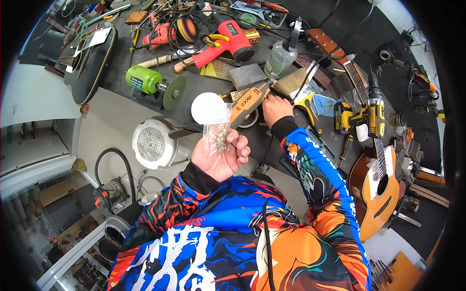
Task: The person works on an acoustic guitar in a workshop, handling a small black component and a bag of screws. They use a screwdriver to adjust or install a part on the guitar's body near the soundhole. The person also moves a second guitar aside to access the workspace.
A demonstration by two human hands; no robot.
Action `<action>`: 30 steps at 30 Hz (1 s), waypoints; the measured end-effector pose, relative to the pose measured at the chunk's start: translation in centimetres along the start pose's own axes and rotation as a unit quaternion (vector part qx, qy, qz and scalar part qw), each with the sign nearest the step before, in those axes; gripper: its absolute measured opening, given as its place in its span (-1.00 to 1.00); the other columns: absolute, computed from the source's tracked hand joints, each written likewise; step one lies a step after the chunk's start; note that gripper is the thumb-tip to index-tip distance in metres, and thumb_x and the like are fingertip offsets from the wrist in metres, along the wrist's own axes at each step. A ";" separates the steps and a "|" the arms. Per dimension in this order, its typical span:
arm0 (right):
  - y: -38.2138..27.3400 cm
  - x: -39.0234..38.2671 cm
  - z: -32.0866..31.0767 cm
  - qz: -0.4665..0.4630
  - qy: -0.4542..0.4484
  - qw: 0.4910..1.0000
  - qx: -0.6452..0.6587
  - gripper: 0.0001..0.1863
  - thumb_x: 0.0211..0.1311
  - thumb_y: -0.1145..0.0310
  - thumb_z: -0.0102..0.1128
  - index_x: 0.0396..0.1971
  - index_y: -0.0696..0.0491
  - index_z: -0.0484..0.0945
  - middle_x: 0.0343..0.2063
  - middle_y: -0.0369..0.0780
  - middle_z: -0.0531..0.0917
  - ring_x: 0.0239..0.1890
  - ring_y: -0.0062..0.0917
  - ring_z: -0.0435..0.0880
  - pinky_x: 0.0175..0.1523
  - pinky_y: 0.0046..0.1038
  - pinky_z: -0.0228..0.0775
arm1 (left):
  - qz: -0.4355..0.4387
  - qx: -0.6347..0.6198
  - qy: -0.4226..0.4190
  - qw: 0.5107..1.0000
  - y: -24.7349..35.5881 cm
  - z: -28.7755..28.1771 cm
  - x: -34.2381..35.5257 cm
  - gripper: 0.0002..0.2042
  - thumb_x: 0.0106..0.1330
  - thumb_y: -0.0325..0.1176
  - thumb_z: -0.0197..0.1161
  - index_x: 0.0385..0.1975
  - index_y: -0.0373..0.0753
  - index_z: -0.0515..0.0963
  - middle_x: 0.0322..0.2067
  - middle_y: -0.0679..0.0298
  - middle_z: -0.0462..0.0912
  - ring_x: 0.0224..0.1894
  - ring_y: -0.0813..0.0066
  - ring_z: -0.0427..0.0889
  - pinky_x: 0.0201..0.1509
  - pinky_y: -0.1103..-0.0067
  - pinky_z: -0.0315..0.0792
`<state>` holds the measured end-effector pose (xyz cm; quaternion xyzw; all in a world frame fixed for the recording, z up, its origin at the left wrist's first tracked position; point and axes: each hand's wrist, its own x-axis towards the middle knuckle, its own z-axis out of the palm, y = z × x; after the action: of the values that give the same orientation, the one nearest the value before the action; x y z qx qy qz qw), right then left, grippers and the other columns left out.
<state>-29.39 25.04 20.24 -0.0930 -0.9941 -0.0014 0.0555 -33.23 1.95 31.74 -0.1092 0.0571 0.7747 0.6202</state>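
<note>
My left hand (213,162) is palm up in front of my chest, with its fingers curled round a small clear plastic bag (216,138). Little metallic pieces show inside the bag, too small to name. Right above it appears a white round disc (206,107); whether the two are joined I cannot tell. My right hand (276,109) reaches to the bench edge, its fingers bent and partly hidden. Beside it lies an orange and black power tool (248,102), close to the fingers. A wide brush (292,83) rests just beyond that hand.
On the dark workbench are a red heat gun (225,43), a green grinder (145,80) with a disc, a clear spray bottle (280,60) and a yellow drill (374,109). A guitar (376,189) stands at right. Below the bench edge is a white stool (154,143).
</note>
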 end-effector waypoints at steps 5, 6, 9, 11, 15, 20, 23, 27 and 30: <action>0.0 -0.3 -3.0 0.018 -0.021 0.999 0.031 -0.92 0.08 0.43 0.09 -0.48 0.07 0.57 -0.45 -0.19 0.64 -0.33 -0.33 0.67 -0.26 -0.28 0.47 | 0.004 0.013 -0.047 0.999 0.1 -1.0 0.4 -0.67 0.39 -0.10 -0.02 -0.20 -0.27 0.47 -0.18 0.13 0.49 -0.04 0.17 0.47 0.06 0.37 0.44; -0.1 -0.8 -4.4 0.026 -0.027 0.998 0.053 -0.92 0.08 0.44 0.09 -0.47 0.08 0.55 -0.45 -0.18 0.64 -0.33 -0.30 0.67 -0.26 -0.26 0.47 | 0.003 0.014 -0.064 0.998 0.2 -1.3 0.5 -0.64 0.38 -0.09 -0.01 -0.14 -0.29 0.49 -0.12 0.10 0.51 0.03 0.13 0.48 0.11 0.34 0.44; -1.0 -4.0 -10.1 0.144 0.044 0.932 0.329 -0.90 0.09 0.43 0.22 -0.43 0.13 0.52 -0.51 -0.08 0.63 -0.42 -0.18 0.66 -0.30 -0.24 0.50 | 0.012 0.002 -0.070 0.997 0.1 -0.7 0.9 -0.53 0.38 -0.09 0.00 0.15 -0.29 0.41 0.16 0.02 0.43 0.28 0.03 0.32 0.27 0.24 0.34; -2.4 -6.1 -14.6 0.194 0.059 0.881 0.428 -0.88 0.07 0.49 0.26 -0.36 0.15 0.60 -0.53 -0.13 0.65 -0.49 -0.41 0.67 -0.35 -0.45 0.49 | 0.035 0.010 -0.041 0.999 -0.5 0.6 1.3 -0.48 0.42 -0.05 -0.07 0.23 -0.29 0.34 0.23 0.02 0.36 0.33 0.03 0.26 0.34 0.21 0.26; -6.2 -9.0 -18.7 0.179 0.120 0.836 0.505 -0.87 0.07 0.51 0.30 -0.33 0.14 0.65 -0.44 -0.18 0.67 -0.47 -0.49 0.66 -0.30 -0.49 0.52 | 0.015 -0.034 -0.092 0.995 -1.5 0.7 2.8 -0.43 0.40 -0.05 0.01 0.31 -0.24 0.25 0.35 -0.02 0.17 0.45 -0.02 0.00 0.44 0.14 0.09; -7.9 -8.6 -17.4 0.107 0.173 0.873 0.443 -0.80 -0.01 0.54 0.36 -0.30 0.12 0.68 -0.38 -0.17 0.67 -0.38 -0.35 0.68 -0.26 -0.46 0.53 | 0.025 0.052 -0.092 0.994 -3.1 1.2 4.7 -0.49 0.44 -0.06 -0.03 0.31 -0.14 0.26 0.35 0.00 0.18 0.43 -0.16 -0.02 0.47 0.06 -0.03; -7.9 -8.9 -16.7 0.116 0.200 0.891 0.391 -0.80 -0.02 0.50 0.38 -0.32 0.10 0.67 -0.38 -0.18 0.67 -0.36 -0.31 0.66 -0.25 -0.40 0.52 | 0.022 0.072 -0.103 0.992 -3.9 1.3 5.5 -0.51 0.44 -0.03 -0.05 0.31 -0.06 0.28 0.33 0.02 0.22 0.42 -0.19 -0.01 0.47 0.03 -0.04; -8.0 -9.6 -16.0 0.129 0.219 0.905 0.343 -0.79 -0.01 0.45 0.38 -0.31 0.08 0.67 -0.37 -0.18 0.66 -0.36 -0.31 0.66 -0.25 -0.39 0.52 | 0.023 0.125 -0.093 0.987 -4.7 1.1 5.7 -0.52 0.44 0.02 -0.08 0.30 0.01 0.30 0.33 0.07 0.24 0.41 -0.21 0.01 0.46 0.00 -0.05; -7.8 -10.4 -15.9 0.154 0.181 0.907 0.346 -0.80 0.01 0.44 0.36 -0.30 0.09 0.65 -0.36 -0.18 0.65 -0.35 -0.30 0.65 -0.23 -0.37 0.51 | -0.006 0.094 -0.038 0.995 -5.3 0.7 5.9 -0.47 0.42 0.07 -0.09 0.32 0.00 0.25 0.29 0.01 0.26 0.39 -0.18 0.06 0.42 0.00 0.03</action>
<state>-18.95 15.23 34.91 -0.2180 -0.8781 0.3348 0.2632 -29.36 8.86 31.30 -0.0217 0.1053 0.7659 0.6340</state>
